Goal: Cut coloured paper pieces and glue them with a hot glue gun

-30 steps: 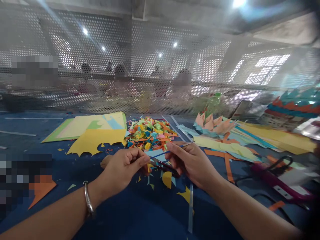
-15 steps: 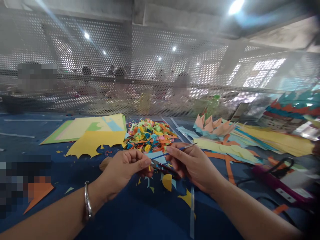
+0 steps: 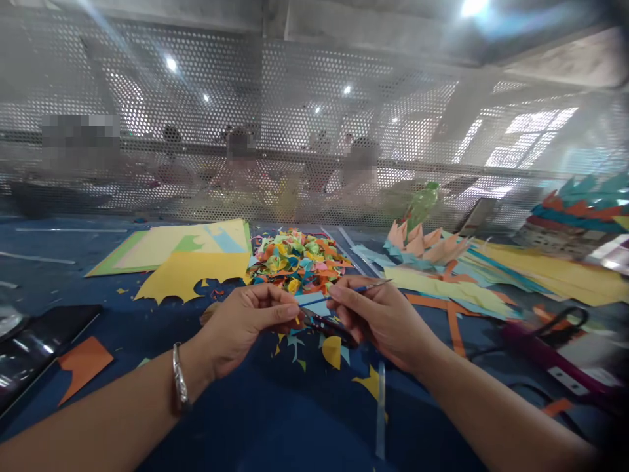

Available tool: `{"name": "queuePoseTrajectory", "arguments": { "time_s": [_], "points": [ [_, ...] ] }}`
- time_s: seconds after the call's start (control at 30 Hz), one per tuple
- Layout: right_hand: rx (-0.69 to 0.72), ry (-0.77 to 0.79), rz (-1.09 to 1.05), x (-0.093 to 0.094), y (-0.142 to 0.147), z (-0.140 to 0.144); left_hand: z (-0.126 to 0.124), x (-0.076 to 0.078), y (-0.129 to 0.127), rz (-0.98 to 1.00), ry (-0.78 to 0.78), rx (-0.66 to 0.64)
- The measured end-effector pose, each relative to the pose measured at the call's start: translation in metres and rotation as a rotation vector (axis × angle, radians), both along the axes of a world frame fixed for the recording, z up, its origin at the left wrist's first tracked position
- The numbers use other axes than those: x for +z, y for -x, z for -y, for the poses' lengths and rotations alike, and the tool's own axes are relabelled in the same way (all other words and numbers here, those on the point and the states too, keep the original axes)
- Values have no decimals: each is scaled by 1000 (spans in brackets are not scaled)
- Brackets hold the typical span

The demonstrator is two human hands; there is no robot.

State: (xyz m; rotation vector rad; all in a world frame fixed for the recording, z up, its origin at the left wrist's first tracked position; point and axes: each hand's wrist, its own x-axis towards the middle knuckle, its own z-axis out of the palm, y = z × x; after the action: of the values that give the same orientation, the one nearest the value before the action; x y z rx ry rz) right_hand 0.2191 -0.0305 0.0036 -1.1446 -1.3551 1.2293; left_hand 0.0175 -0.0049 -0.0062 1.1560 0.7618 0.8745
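A thin blue stick [image 3: 314, 301] runs level between my two hands, and its slim pointed tip shows past the right one. My left hand [image 3: 258, 318] pinches its near end between thumb and fingers, with a small yellow bit at the fingertips. My right hand [image 3: 376, 311] is closed on the stick farther along. Under the right fingers is a dark, narrow object [image 3: 339, 330], partly hidden; its kind is unclear. Just behind the hands rises a heap of coloured paper scraps [image 3: 297, 259]. Below them lie yellow cut pieces [image 3: 331, 352].
A yellow cut sheet [image 3: 181, 272] and stacked paper [image 3: 147, 242] lie left. Folded peach paper points [image 3: 425, 239], a green bottle [image 3: 425, 200] and a purple power strip [image 3: 550, 357] are at the right. A black phone-like slab [image 3: 44, 341] lies left; perforated metal screens [image 3: 304, 124] stand behind.
My hands keep the same grip on the blue stick. The whole view has shifted slightly, with things appearing a little farther right and most of them higher.
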Motion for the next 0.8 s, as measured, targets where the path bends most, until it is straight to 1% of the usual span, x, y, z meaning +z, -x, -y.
{"name": "queuePoseTrajectory", "arguments": {
  "time_s": [0.2,0.33,0.5,0.6,0.8],
  "points": [
    [18,-16,-21,-1,-1,0,2,1,1,16,-14,10],
    [54,-36,-51,-2,-1,-1,4,6,3,40,-6,18],
    [64,-32,-60,-2,-2,-1,6,12,5,17,-52,8],
    [60,-21,-51,-1,-1,0,6,13,5,30,-61,2],
    [71,-29,-39,0,-1,0,5,14,5,5,-74,32]
  ]
}}
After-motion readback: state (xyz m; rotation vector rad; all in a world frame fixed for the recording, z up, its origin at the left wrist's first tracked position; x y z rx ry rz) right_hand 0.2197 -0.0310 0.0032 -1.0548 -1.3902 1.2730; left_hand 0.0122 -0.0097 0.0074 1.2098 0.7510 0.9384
